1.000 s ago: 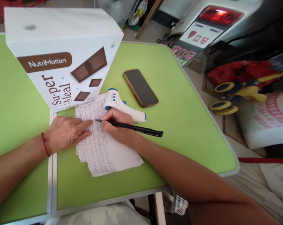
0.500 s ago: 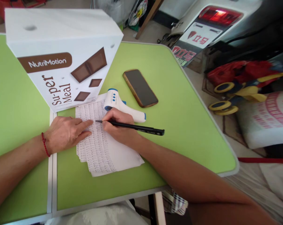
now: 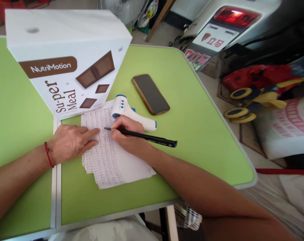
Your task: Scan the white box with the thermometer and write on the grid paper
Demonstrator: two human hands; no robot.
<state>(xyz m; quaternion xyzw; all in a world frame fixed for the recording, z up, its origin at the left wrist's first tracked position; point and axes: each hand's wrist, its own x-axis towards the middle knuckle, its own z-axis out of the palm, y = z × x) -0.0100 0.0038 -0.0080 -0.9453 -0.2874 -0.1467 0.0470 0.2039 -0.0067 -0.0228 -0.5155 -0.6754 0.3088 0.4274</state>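
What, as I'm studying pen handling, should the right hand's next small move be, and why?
Probably a short stroke: the right hand grips the black pen with its tip at the written rows of the paper, and the left hand rests its fingertips there.

The left hand (image 3: 72, 144) and right hand (image 3: 131, 143) are both ungloved. Around the left wrist, left of centre in the frame, runs a thin red cord bracelet (image 3: 48, 156), its surface bumpy as if braided, with a small knot or bead partway along. A narrow gold-toned ring (image 3: 76, 126) glints on a left finger, mostly hidden. The left forearm (image 3: 18, 174) and right forearm (image 3: 184, 175) are bare. Pale cloth (image 3: 104, 231) with faint lighter patches, apparently clothing, shows at the bottom edge; which garment is unclear.
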